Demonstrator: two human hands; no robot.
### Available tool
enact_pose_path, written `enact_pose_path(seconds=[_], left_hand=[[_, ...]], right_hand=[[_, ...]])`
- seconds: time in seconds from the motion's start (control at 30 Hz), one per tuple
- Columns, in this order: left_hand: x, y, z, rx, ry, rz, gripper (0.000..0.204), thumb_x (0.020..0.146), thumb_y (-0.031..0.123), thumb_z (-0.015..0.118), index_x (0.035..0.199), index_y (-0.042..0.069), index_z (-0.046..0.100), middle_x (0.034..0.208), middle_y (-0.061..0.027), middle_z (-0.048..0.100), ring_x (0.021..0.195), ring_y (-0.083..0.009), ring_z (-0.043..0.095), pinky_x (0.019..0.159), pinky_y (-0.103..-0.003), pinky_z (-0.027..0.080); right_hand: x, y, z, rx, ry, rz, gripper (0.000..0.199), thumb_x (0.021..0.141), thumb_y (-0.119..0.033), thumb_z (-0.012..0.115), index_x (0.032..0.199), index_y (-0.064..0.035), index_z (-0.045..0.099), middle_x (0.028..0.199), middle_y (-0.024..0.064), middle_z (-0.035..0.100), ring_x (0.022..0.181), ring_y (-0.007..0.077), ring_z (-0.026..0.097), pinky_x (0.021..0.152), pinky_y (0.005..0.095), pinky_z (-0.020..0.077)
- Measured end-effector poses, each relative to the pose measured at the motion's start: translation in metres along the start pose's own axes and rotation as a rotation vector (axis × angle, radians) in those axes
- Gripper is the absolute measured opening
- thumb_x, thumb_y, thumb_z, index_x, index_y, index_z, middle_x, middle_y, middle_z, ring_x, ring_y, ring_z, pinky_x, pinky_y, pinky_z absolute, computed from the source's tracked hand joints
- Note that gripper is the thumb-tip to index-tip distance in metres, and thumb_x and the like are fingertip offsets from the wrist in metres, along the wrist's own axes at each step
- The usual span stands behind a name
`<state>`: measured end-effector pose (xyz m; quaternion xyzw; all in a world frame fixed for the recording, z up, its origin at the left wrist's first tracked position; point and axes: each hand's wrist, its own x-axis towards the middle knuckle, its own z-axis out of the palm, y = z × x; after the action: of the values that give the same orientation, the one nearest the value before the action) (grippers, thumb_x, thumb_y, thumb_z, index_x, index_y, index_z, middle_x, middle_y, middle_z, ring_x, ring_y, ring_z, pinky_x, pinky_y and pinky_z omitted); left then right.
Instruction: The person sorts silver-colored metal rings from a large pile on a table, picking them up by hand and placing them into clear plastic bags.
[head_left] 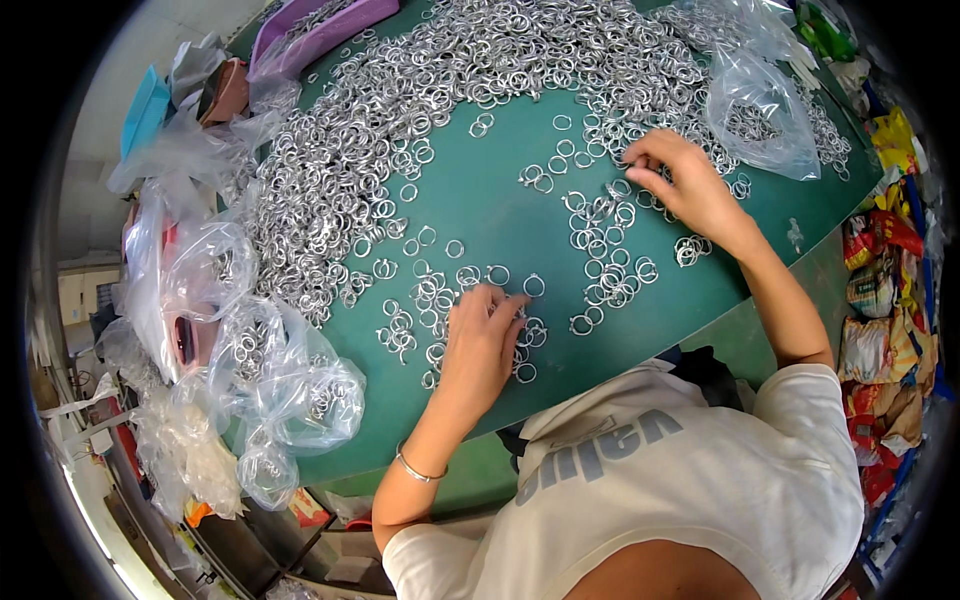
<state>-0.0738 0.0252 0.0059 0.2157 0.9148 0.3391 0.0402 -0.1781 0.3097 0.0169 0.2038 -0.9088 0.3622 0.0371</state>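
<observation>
Metal rings cover the green table under both hands' fingers.

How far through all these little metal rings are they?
Looks early. Done: small clusters of rings lie spread on the green table. In hand: the left hand and right hand each touch loose rings. Left: the big heap behind.

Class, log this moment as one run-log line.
left hand: on rings | right hand: pinching rings | surface: green table | bags: clear
</observation>
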Motion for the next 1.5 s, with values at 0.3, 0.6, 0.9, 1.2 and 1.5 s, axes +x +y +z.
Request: enact_pose_path(seconds=[0.3, 0.6, 0.9, 1.2, 1.5], left_hand=[[-0.009, -0.023, -0.028, -1.348, 0.328, -0.590, 0.030, 0.090, 0.001, 0.041, 0.117, -0.005, 0.050, 0.095, -0.0075, 0.056, 0.073, -0.0148, 0.052, 0.062, -0.024, 0.045], [0.000, 0.045, -0.001, -1.896, -0.100, -0.898, 0.038, 0.094, 0.020, 0.043, 0.120, -0.007, 0.047, 0.098, -0.0153, 0.059, 0.081, -0.0208, 0.058, 0.066, -0.029, 0.049], [-0.027, 0.023, -0.008, -1.438, 0.056, -0.650, 0.021, 0.089, 0.001, 0.044, 0.101, -0.005, 0.060, 0.074, -0.0055, 0.055, 0.054, -0.0088, 0.043, 0.046, -0.020, 0.032], [-0.046, 0.006, -0.011, -0.516, 0.335, -0.523, 0.020, 0.094, 0.011, 0.047, 0.102, 0.001, 0.062, 0.068, 0.0039, 0.048, 0.056, -0.0009, 0.034, 0.048, -0.017, 0.025], [-0.054, -0.011, -0.006, -0.672, 0.369, -0.490, 0.022, 0.093, 0.006, 0.044, 0.110, 0.001, 0.058, 0.076, -0.0019, 0.055, 0.056, -0.0056, 0.041, 0.050, -0.019, 0.035]], right_hand=[[-0.001, 0.000, 0.008, -0.261, 0.042, -0.217, 0.007, 0.079, -0.010, 0.062, 0.079, -0.0045, 0.059, 0.078, 0.0077, 0.057, 0.077, 0.0233, 0.052, 0.073, 0.0326, 0.0374], [-0.040, -0.080, 0.046, 0.463, -0.325, -0.208, 0.009, 0.078, -0.009, 0.065, 0.083, -0.0016, 0.063, 0.085, 0.0076, 0.059, 0.078, 0.0218, 0.054, 0.071, 0.0318, 0.0437], [-0.010, -0.035, 0.025, -0.098, -0.061, -0.231, 0.024, 0.075, -0.005, 0.064, 0.098, -0.0018, 0.059, 0.096, 0.0075, 0.058, 0.092, 0.0278, 0.051, 0.081, 0.0378, 0.0424], [-0.004, -0.030, 0.019, 1.276, -0.395, 0.418, 0.024, 0.093, -0.019, 0.051, 0.102, 0.0017, 0.056, 0.093, 0.0102, 0.061, 0.085, 0.0148, 0.061, 0.067, 0.0256, 0.0498], [-0.015, -0.050, 0.048, 0.567, -0.481, 0.154, 0.019, 0.090, -0.015, 0.053, 0.094, 0.0020, 0.060, 0.067, 0.0011, 0.054, 0.061, 0.0109, 0.048, 0.055, 0.0273, 0.0403]])
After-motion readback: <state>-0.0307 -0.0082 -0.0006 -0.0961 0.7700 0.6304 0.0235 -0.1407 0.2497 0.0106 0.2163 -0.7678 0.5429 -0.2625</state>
